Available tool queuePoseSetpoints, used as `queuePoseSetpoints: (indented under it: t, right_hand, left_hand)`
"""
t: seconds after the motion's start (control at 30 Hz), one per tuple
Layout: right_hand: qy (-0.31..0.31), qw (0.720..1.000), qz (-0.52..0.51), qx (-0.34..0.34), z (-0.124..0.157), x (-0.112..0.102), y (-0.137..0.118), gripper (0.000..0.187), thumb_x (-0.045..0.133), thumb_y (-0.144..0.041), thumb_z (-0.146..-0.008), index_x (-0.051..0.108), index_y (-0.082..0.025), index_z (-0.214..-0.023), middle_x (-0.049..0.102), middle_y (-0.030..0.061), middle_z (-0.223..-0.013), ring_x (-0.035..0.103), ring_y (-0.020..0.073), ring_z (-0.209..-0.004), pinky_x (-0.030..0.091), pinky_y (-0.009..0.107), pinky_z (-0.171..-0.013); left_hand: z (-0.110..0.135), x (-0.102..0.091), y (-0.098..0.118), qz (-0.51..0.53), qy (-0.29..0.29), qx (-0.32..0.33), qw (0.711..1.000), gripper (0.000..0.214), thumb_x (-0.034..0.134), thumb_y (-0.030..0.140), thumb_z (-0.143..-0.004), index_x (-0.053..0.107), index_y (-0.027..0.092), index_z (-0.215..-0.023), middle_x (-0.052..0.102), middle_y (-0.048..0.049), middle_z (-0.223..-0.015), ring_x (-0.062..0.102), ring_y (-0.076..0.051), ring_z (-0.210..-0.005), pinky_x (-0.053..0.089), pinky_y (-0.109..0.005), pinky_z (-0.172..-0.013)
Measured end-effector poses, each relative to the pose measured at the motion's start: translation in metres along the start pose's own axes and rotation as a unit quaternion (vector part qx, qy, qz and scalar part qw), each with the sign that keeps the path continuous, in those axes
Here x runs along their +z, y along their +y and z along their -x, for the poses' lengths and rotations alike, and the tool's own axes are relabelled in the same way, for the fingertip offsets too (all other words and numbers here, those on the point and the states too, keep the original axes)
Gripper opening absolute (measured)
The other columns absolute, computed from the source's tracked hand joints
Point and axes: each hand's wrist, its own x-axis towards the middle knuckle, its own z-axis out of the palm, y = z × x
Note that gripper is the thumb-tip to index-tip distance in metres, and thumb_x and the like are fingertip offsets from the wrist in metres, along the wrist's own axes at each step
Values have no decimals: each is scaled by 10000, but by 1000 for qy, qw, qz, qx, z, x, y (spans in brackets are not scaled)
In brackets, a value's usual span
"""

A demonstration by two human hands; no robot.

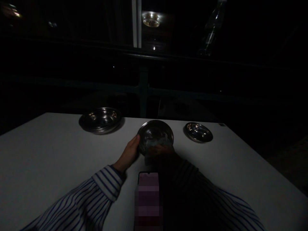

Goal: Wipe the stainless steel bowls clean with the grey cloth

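A round, shiny metal bowl [154, 130] is tilted up over the middle of the white table. My left hand [128, 153] grips its left rim, thumb along the edge and the other fingers out of sight behind it. Inside the bowl, my right hand [163, 150] presses a greyish cloth [152, 143] against the metal; deep shadow hides most of its fingers. Left of the bowl stands a stack of metal bowls [99, 120]. A single metal bowl [198, 132] rests on the right.
A phone [148, 199] with a blurred-out screen lies at the front of the white table [48, 160], between my forearms. Beyond the far edge it is very dark, with a dark rail and a glass bottle [210, 35] at the upper right.
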Motion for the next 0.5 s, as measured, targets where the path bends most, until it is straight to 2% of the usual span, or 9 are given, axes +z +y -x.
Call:
queuePoseSetpoints:
  t: [0.13, 0.27, 0.4, 0.5]
  right_hand:
    - [-64, 998, 19, -13, 2, -16, 2, 254, 442, -221, -846, 620, -134, -1003, 637, 113, -1037, 567, 281, -963, 455, 451, -784]
    - [-80, 997, 16, -5, 0, -26, 0, 237, 485, -250, -826, 623, -140, -984, 650, 106, -1014, 580, 280, -954, 461, 449, -794]
    - [-81, 997, -8, -13, -5, -26, -6, 322, 470, -268, -846, 553, -136, -1127, 597, 93, -1157, 541, 235, -1063, 449, 383, -867]
    - [-58, 997, -59, -12, -9, -23, -13, 409, 457, -268, -858, 475, -86, -1224, 514, 111, -1271, 481, 201, -1145, 391, 327, -950]
  left_hand:
    - [0, 1, 2, -13, 2, 9, 1000, 604, 456, 542, -797, 542, 98, -1198, 594, -129, -1214, 515, -279, -1137, 335, -419, -1001]
    - [1, 3, 7, -27, -23, 29, 999, 575, 437, 519, -817, 533, 112, -1211, 536, -111, -1286, 475, -258, -1186, 299, -392, -1034]
    - [2, 2, 11, -63, -22, 43, 997, 583, 411, 537, -819, 537, 127, -1214, 552, -100, -1272, 456, -251, -1206, 289, -376, -1044]
    - [2, 0, 11, -84, -19, 34, 996, 594, 383, 553, -821, 544, 130, -1206, 570, -106, -1250, 481, -256, -1181, 315, -380, -1026]
